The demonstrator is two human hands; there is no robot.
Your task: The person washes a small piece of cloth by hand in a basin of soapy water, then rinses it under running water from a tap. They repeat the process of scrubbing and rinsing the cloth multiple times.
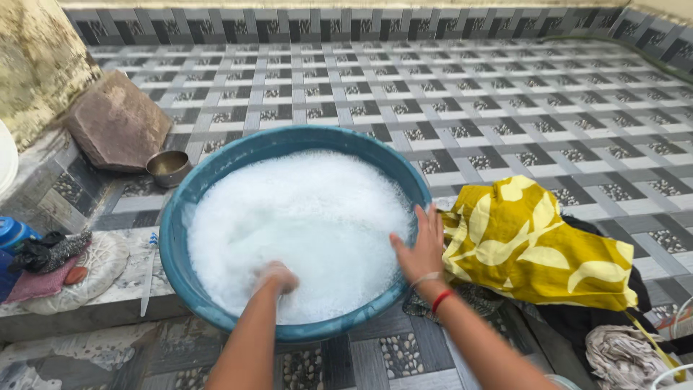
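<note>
A round teal tub (216, 167) sits on the tiled floor, filled to the top with white soap foam (303, 217). My left hand (276, 277) is plunged into the foam near the tub's front edge, its fingers buried, so what it grips cannot be told. On the tub's right rim rests my right hand (421, 245), fingers spread flat, with red and white threads on the wrist. A yellow cloth with a pale leaf pattern (534, 245) lies heaped just right of that hand.
Dark and beige clothes (621, 347) are piled at the lower right under the yellow cloth. A small metal bowl (168, 167) and a flat stone slab (115, 119) stand left of the tub. Rags (54, 263) lie on the left ledge.
</note>
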